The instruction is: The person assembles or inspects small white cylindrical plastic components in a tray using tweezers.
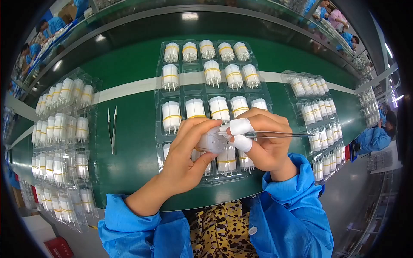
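Observation:
My left hand (pixel 183 167) is closed round a white cylindrical part (pixel 211 143), whose clear-looking end faces my right hand. In my right hand (pixel 271 148) is a pair of metal tweezers (pixel 288 135), its shafts pointing right. White wraps cover the thumb and a finger of that hand, and its fingertips meet the end of the part; the tweezers' tips are hard to make out there. Beneath both hands lies a clear plastic tray (pixel 189 69) holding rows of white cylinders (pixel 212 73) with yellow bands and metal pins. My hands hide some of its near rows.
Another pair of tweezers (pixel 112 133) lies on the green table (pixel 129 163) to the left. Stacked trays of similar cylinders (pixel 60 127) stand at the far left, with more trays (pixel 317 112) at the right. A metal rail (pixel 241 13) crosses behind; people in blue work beyond it.

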Demonstrator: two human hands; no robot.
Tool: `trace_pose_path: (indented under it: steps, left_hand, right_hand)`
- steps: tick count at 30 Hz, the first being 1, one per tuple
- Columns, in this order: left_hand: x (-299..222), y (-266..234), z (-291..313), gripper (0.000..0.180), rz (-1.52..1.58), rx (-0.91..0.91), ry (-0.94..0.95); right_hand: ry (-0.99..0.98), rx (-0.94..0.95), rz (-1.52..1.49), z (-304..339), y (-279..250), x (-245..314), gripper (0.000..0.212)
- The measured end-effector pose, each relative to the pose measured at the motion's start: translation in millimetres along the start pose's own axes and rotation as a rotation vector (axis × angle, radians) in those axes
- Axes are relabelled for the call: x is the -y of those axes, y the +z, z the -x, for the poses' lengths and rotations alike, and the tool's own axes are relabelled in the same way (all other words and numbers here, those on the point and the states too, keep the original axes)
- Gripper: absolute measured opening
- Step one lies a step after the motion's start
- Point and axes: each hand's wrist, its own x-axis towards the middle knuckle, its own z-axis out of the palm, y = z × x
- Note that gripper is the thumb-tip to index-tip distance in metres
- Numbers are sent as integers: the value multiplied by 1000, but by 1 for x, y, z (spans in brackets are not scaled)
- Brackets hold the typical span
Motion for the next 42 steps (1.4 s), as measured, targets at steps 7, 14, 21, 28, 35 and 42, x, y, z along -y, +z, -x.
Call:
trace_pose_path:
  steps: [7, 14, 21, 28, 35, 42]
  left_hand:
    - [-2, 2, 0, 60, -25, -12, 0]
    - [-8, 0, -3, 61, -207, 0, 52]
    - [-8, -2, -4, 59, -236, -23, 61]
    - [1, 1, -5, 50, -111, -125, 94]
    - [-1, 4, 1, 57, 31, -164, -58]
    - [-4, 3, -1, 61, -231, -125, 44]
  right_hand:
    - [-2, 34, 31, -2, -3, 2, 16]
    - [-49, 58, 84, -4, -4, 2, 18]
    - [-56, 81, 39, -4, -5, 0, 20]
    - [125, -136, -411, 6, 3, -1, 29]
    - [182, -122, -290, 8, 7, 3, 27]
    - [79, -43, -219, 5, 7, -1, 24]
